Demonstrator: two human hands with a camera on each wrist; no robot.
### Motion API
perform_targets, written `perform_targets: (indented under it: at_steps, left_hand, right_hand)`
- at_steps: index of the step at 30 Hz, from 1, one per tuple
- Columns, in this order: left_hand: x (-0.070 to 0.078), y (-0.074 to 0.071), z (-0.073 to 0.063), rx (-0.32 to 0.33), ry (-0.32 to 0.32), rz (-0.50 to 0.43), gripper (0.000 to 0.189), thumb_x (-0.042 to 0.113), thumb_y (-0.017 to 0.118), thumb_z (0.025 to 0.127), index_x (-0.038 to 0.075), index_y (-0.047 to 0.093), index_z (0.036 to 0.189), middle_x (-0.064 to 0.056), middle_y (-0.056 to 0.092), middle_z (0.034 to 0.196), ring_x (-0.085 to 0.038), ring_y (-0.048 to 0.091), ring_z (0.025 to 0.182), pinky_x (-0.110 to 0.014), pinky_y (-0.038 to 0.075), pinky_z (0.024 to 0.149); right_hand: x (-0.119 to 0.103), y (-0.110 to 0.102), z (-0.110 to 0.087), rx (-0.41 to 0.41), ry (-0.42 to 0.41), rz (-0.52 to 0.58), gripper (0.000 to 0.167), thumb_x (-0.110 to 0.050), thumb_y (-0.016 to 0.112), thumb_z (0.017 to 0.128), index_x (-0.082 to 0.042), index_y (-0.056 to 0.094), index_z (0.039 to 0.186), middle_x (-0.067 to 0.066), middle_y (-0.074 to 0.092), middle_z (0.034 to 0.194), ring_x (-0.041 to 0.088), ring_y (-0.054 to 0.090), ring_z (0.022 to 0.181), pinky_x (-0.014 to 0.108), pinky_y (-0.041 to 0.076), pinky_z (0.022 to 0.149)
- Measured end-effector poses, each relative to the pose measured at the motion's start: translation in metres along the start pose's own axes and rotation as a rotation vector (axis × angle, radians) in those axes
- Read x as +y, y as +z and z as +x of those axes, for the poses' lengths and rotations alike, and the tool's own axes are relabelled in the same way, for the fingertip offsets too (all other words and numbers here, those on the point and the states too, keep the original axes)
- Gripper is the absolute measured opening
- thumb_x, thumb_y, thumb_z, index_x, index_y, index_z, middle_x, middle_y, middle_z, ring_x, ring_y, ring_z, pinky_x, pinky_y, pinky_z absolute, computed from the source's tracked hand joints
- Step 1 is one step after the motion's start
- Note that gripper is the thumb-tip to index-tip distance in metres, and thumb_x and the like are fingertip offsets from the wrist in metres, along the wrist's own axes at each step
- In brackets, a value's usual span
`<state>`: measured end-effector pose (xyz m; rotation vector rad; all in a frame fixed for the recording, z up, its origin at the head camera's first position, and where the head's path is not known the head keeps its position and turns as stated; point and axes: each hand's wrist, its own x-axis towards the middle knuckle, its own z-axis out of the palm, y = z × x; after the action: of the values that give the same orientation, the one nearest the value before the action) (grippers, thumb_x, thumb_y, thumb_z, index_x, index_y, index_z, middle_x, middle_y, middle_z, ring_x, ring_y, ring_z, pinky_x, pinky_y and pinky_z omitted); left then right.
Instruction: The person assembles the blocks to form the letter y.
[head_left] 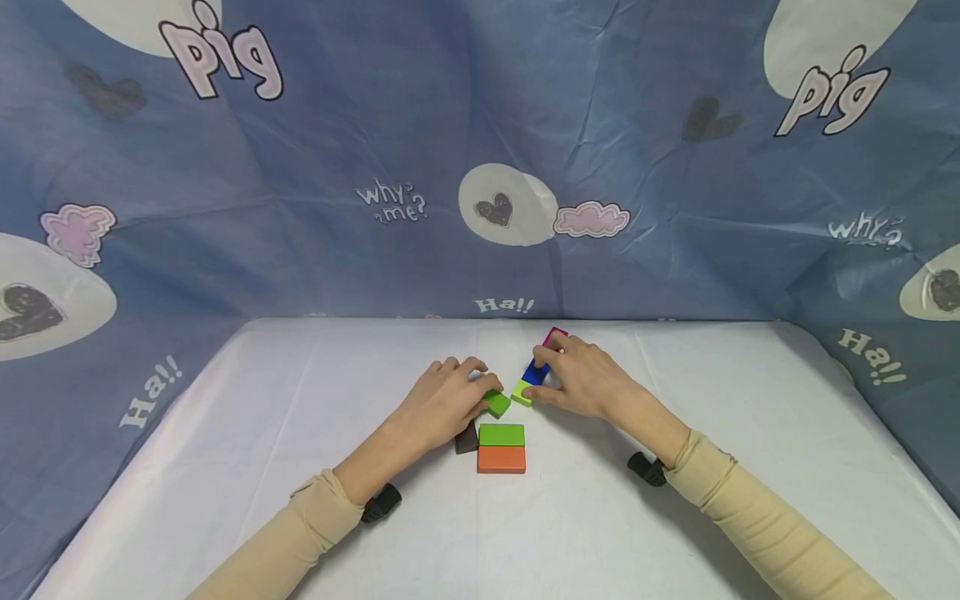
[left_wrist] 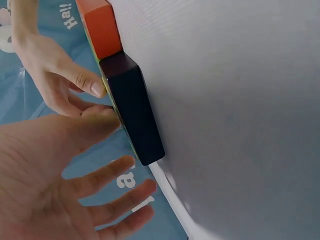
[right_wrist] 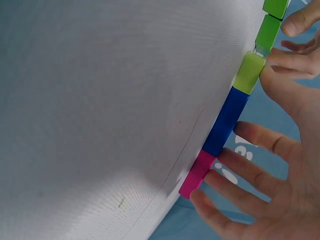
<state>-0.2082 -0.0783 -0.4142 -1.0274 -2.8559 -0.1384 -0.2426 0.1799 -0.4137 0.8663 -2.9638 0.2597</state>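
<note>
Blue printed cloth (head_left: 337, 250) backs the white-covered desk (head_left: 525, 533), where the left grip (head_left: 442, 404) pinches a small green rectangular block (head_left: 497, 403), seemingly painted wood, just beside a row of similar yellow-green (right_wrist: 249, 73), blue (right_wrist: 226, 122) and pink blocks (right_wrist: 197, 175). Spread loosely along that row, the right grip (head_left: 588, 379) touches it with the fingertips. Each block should handle light, stiff and sturdy, though its smooth faces may slip, so opposite ends look the best hold for thumb and forefinger.

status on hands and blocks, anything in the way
Left hand pinches far green block. Right hand touches yellow, blue, pink blocks. Dark block near left hand; nothing seen blocking.
</note>
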Motion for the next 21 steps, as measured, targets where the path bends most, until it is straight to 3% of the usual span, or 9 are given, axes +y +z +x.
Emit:
perform_targets:
  at_steps: [9,15,21]
  left_hand:
    - [0.0025,0.0025,-0.0020,-0.046,-0.063,0.009,0.046,0.058,0.065,0.104,0.025,0.072,0.134,-0.011,0.071,0.134,-0.037,0.070,0.114,-0.055,0.058,0.097]
    - [0.0021,0.0046,-0.0012,-0.006,-0.082,0.062,0.047,0.060,0.070,0.100,0.024,0.073,0.130,-0.011,0.070,0.121,-0.034,0.069,0.099,-0.050,0.058,0.087]
    - [0.0023,0.0031,-0.0003,-0.015,-0.106,0.091,0.049,0.060,0.071,0.099,0.025,0.072,0.132,-0.009,0.071,0.114,-0.031,0.068,0.093,-0.047,0.057,0.083]
  right_hand:
    - [-0.0006,0.0008,-0.0001,-0.018,0.006,-0.011,0.047,-0.057,0.077,0.095,-0.017,0.071,0.119,0.010,0.068,0.120,0.027,0.068,0.099,0.051,0.060,0.087]
    - [-0.0011,0.0000,-0.0002,-0.011,0.003,-0.007,0.046,-0.055,0.078,0.095,-0.016,0.071,0.118,0.010,0.068,0.119,0.027,0.067,0.097,0.051,0.060,0.086]
    - [-0.0014,-0.0010,-0.0004,-0.011,0.004,-0.005,0.045,-0.055,0.078,0.095,-0.016,0.071,0.117,0.010,0.068,0.119,0.026,0.067,0.096,0.052,0.060,0.086]
